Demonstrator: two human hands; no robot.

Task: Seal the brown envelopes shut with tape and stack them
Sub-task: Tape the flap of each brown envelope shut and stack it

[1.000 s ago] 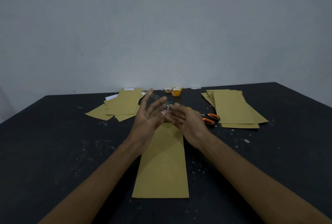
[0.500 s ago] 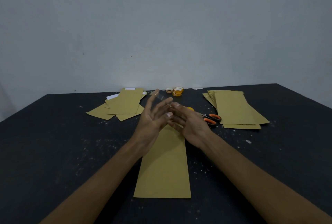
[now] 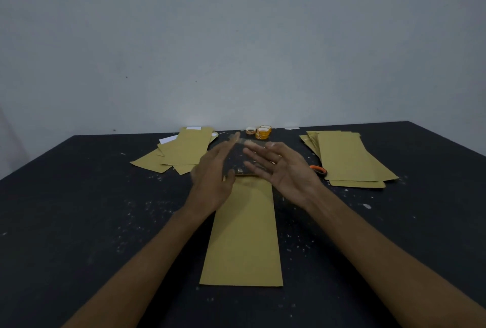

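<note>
Head view: straight-fingered left hand (image 3: 213,183) and right hand (image 3: 286,172) stretch tape strip (image 3: 249,142) over envelope (image 3: 244,235) far edge.

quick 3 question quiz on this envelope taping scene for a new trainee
1. True or false: the tape rolls stand near the table's far edge, between the left pile and the right pile of envelopes.
2. What stretches between the fingertips of the left hand and the right hand? A) a rubber band B) a clear tape strip C) a string
3. Fill in: the orange-handled scissors lie between the right hand and the ____ pile.
Key: 1 true; 2 B; 3 right.
</note>
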